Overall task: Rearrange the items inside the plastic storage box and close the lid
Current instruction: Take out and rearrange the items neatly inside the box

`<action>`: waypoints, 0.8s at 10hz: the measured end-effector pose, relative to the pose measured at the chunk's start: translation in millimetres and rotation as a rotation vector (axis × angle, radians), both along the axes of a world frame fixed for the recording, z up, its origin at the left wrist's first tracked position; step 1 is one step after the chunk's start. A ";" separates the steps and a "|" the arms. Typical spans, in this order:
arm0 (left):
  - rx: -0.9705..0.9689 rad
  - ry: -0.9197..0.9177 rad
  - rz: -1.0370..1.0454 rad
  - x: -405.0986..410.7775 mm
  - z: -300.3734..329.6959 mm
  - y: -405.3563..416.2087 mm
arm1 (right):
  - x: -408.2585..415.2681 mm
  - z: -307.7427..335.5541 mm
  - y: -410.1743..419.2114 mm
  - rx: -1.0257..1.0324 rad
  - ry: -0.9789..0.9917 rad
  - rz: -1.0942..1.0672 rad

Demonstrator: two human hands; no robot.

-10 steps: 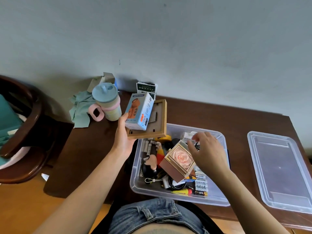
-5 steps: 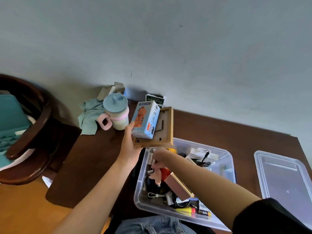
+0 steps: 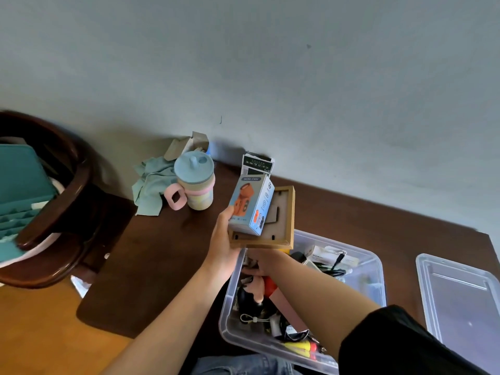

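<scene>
The left hand (image 3: 223,239) grips a blue box (image 3: 250,205) labelled "MINI FAN" with a wooden frame (image 3: 282,234), while the right hand (image 3: 258,262) reaches into the storage box (image 3: 374,272), its fingers hidden.

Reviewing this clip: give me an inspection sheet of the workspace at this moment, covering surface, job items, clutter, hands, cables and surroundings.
Surface: dark wooden table.
Job's things: clear storage box open and crowded; lid lies flat on the table at its right.
Clutter: spouted cup, teal cloth, green-printed carton near the wall.
Hands: left hand holds mini fan box against wooden frame above the box; right hand reaches inside, fingers hidden under the frame.
Cables: black cable in the box.
Surroundings: wooden chair, plain wall.
</scene>
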State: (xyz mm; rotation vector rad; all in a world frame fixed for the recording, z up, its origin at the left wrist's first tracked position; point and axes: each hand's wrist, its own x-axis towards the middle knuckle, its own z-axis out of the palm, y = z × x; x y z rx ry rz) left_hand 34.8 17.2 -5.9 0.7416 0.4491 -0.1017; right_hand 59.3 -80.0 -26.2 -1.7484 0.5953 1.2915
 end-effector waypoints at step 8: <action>0.960 -0.228 -0.252 -11.4 27.1 17.7 | -15.7 60.5 -170.2 0.056 -0.379 -0.032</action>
